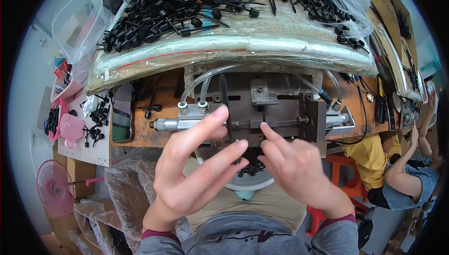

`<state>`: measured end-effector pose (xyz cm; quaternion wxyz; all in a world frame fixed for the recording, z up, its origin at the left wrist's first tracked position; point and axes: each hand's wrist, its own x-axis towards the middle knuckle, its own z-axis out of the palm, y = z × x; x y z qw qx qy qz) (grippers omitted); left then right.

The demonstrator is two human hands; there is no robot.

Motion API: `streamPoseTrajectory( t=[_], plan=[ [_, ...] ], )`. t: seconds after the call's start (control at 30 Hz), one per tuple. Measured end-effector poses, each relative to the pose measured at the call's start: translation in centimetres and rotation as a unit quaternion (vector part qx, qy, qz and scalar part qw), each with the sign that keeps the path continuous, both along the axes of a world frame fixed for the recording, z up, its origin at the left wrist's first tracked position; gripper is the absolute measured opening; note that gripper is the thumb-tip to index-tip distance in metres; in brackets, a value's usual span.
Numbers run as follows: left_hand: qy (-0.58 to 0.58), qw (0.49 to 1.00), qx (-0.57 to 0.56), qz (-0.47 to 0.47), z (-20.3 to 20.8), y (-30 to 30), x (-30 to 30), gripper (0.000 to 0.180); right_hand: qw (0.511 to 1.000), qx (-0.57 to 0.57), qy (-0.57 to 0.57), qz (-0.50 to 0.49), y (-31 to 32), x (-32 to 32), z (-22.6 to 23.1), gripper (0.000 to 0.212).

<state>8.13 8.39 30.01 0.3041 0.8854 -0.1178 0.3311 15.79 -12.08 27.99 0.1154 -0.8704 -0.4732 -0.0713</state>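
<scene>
My left hand (191, 166) is over the left part of a dark metal fixture (290, 79). Its thumb and index finger close on a black knobbed rod (224, 96), partly covered by the fingers, while the upper fingers stand apart. My right hand (297, 166) has its index finger stretched out, its tip touching a small metal block (255, 124) in the fixture's middle. A short black stem (263, 112) stands at that block, below an upper clamp block (260, 89). The other right fingers are bent, with nothing visible in them.
Heaped black knobbed rods (187, 2) lie on a plastic-wrapped surface behind the fixture. Clear air hoses (191, 84) arch to cylinders at both sides. A pale bowl (252, 183) with black parts is below my hands. A pink fan (56, 187) stands left; another person (404, 180) sits right.
</scene>
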Motion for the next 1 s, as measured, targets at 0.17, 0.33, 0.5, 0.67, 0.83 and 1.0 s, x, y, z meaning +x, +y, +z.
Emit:
streamPoseTrajectory(
  t=[0.17, 0.33, 0.5, 0.67, 0.83, 1.0],
  plan=[
    [0.018, 1.0, -0.022, -0.014, -1.7, 0.1, -1.7, 0.045, 0.975, 0.21, 0.035, 0.058, 2.3, 7.3, 4.5, 0.025],
    [0.006, 0.997, -0.04, -0.065, -3.0, -1.8, -1.4, 0.044, 0.985, 0.133, -0.11, 0.014, 8.9, 17.2, 8.5, 0.037],
    [0.013, 0.996, -0.041, -0.075, -4.7, -3.4, -0.9, 0.042, 0.978, -0.129, -0.15, -0.062, 14.8, 21.2, 7.9, 0.051],
    [0.051, 0.995, -0.043, -0.07, -6.4, -4.0, -0.5, 0.038, 0.975, -0.139, -0.171, -0.024, 13.9, 21.3, 8.0, 0.044],
    [0.072, 0.996, -0.019, -0.052, -7.3, -4.7, 0.1, 0.03, 0.973, -0.118, -0.195, 0.046, 10.5, 21.3, 7.3, 0.036],
    [0.064, 0.996, 0.04, -0.039, -7.8, -5.3, 0.7, 0.025, 0.978, -0.066, -0.178, 0.083, 7.7, 19.9, 8.1, 0.034]
  ],
)
